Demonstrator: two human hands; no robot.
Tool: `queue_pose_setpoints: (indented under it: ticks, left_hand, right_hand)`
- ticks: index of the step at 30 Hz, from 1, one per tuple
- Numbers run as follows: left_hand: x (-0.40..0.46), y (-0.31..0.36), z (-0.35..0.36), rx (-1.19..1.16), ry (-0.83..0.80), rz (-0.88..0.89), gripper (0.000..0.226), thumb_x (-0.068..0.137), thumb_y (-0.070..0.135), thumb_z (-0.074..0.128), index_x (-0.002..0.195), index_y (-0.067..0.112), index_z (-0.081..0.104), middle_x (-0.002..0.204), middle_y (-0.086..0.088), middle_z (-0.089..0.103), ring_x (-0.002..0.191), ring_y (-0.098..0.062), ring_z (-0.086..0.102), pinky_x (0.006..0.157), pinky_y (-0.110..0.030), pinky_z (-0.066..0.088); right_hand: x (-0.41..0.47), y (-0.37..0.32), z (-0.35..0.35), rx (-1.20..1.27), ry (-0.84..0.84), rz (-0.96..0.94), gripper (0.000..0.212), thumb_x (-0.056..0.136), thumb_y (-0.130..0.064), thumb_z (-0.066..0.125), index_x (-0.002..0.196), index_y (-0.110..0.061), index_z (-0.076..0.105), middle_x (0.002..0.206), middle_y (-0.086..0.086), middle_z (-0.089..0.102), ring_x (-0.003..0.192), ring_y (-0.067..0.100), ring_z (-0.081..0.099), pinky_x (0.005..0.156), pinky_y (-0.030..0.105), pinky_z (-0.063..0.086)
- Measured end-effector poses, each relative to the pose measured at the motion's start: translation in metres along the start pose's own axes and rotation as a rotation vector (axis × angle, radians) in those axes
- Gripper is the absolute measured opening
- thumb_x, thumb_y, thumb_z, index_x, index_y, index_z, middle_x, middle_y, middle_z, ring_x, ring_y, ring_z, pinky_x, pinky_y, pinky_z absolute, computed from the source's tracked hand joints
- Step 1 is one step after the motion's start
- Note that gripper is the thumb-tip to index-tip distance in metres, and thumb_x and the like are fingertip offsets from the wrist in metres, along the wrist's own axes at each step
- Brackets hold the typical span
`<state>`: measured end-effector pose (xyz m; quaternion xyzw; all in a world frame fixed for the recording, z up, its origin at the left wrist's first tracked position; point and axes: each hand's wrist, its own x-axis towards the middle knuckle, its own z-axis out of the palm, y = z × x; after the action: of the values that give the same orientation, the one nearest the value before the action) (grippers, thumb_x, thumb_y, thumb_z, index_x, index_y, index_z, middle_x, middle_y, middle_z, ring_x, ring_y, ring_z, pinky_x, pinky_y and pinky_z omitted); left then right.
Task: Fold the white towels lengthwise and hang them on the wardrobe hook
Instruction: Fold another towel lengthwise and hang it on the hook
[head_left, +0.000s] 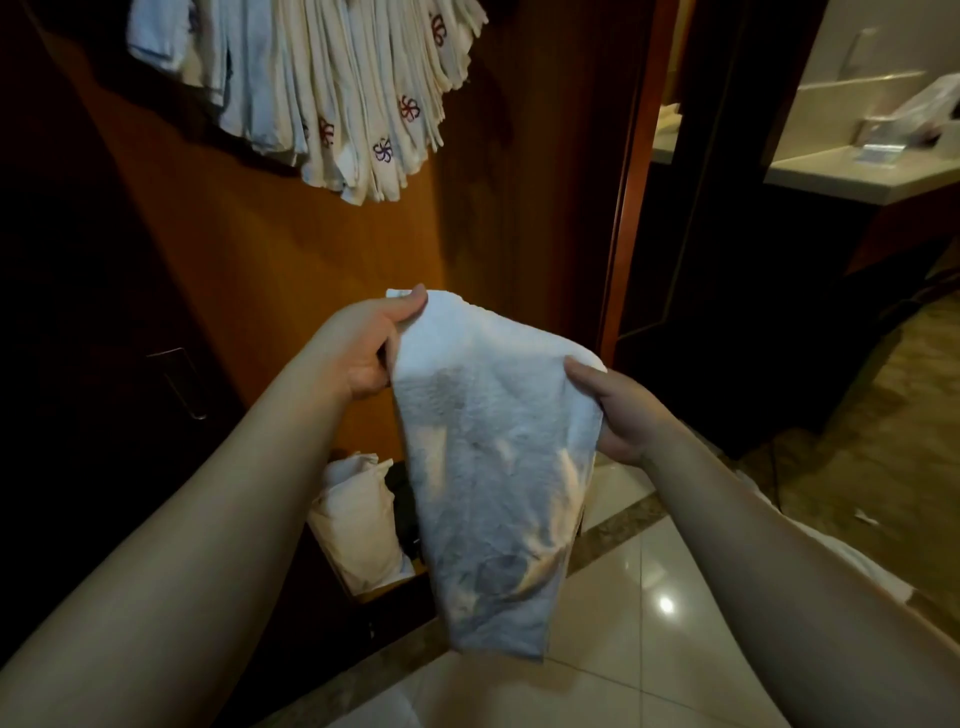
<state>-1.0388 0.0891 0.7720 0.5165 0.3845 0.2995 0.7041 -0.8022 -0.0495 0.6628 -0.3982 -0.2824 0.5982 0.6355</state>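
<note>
A white towel (493, 467) hangs in front of me, stretched between both hands by its top edge. My left hand (363, 348) pinches the upper left corner, thumb on top. My right hand (618, 410) grips the upper right corner, lower than the left. The towel droops down to about knee height over the floor. Above, several folded white towels (337, 88) with red and purple flower marks hang in a bunch against the wooden wardrobe panel (291, 260). The hook that holds them is hidden behind them.
A cream cloth bundle (358, 519) sits low in the wardrobe's open bottom. A dark door with a metal handle (182, 384) is on the left. Glossy floor tiles (675, 597) lie below. At the right, a doorway shows a counter (857, 176).
</note>
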Motion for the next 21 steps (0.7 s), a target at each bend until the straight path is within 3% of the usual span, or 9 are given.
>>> queue_pose_setpoints:
  ticks: [4, 7, 9, 14, 18, 21]
  left_hand:
    - [-0.001, -0.018, 0.005, 0.066, 0.068, 0.04, 0.028, 0.094, 0.039, 0.068, 0.106, 0.014, 0.069, 0.09, -0.004, 0.079, 0.079, -0.021, 0.077, 0.054, -0.028, 0.058]
    - [-0.001, -0.035, 0.008, 0.13, 0.161, 0.068, 0.035, 0.089, 0.048, 0.07, 0.108, 0.019, 0.067, 0.093, -0.005, 0.078, 0.088, -0.026, 0.075, 0.072, -0.036, 0.06]
    - [-0.002, -0.048, 0.006, 0.181, 0.126, 0.074, 0.05, 0.085, 0.053, 0.069, 0.121, 0.019, 0.064, 0.108, -0.008, 0.074, 0.101, -0.027, 0.07, 0.086, -0.041, 0.057]
    - [0.001, -0.056, -0.026, 0.143, -0.116, 0.109, 0.058, 0.076, 0.048, 0.075, 0.119, 0.009, 0.067, 0.112, -0.013, 0.075, 0.104, -0.028, 0.073, 0.088, -0.039, 0.056]
    - [0.005, -0.059, -0.04, 0.129, -0.126, 0.084, 0.065, 0.074, 0.05, 0.08, 0.122, 0.007, 0.067, 0.119, -0.015, 0.072, 0.109, -0.03, 0.071, 0.092, -0.042, 0.054]
    - [0.002, -0.067, -0.03, 0.078, -0.083, 0.061, 0.056, 0.078, 0.046, 0.078, 0.119, 0.009, 0.068, 0.115, -0.015, 0.074, 0.106, -0.03, 0.072, 0.09, -0.043, 0.055]
  right_hand:
    - [0.002, 0.007, 0.003, -0.033, 0.122, -0.107, 0.05, 0.095, -0.026, 0.067, 0.138, -0.004, 0.056, 0.133, 0.019, 0.065, 0.122, 0.035, 0.063, 0.106, 0.049, 0.047]
    - [0.0, 0.015, 0.009, -0.093, 0.165, -0.13, 0.05, 0.09, -0.031, 0.074, 0.132, -0.006, 0.061, 0.127, 0.017, 0.069, 0.118, 0.034, 0.066, 0.101, 0.048, 0.051]
    - [-0.003, 0.019, 0.012, -0.137, 0.171, -0.137, 0.049, 0.088, -0.032, 0.076, 0.129, -0.008, 0.062, 0.123, 0.014, 0.071, 0.116, 0.032, 0.068, 0.095, 0.044, 0.056]
    - [-0.009, 0.018, 0.0, -0.065, 0.135, -0.159, 0.044, 0.091, -0.026, 0.071, 0.13, -0.008, 0.062, 0.128, 0.019, 0.067, 0.119, 0.034, 0.065, 0.089, 0.04, 0.058]
    - [-0.01, 0.017, -0.005, -0.115, 0.129, -0.136, 0.035, 0.089, -0.026, 0.072, 0.122, -0.015, 0.07, 0.127, 0.016, 0.069, 0.118, 0.032, 0.066, 0.086, 0.038, 0.059]
    - [-0.009, 0.022, 0.002, -0.163, 0.152, -0.121, 0.043, 0.087, -0.032, 0.074, 0.124, -0.011, 0.067, 0.124, 0.015, 0.07, 0.116, 0.031, 0.067, 0.086, 0.039, 0.059]
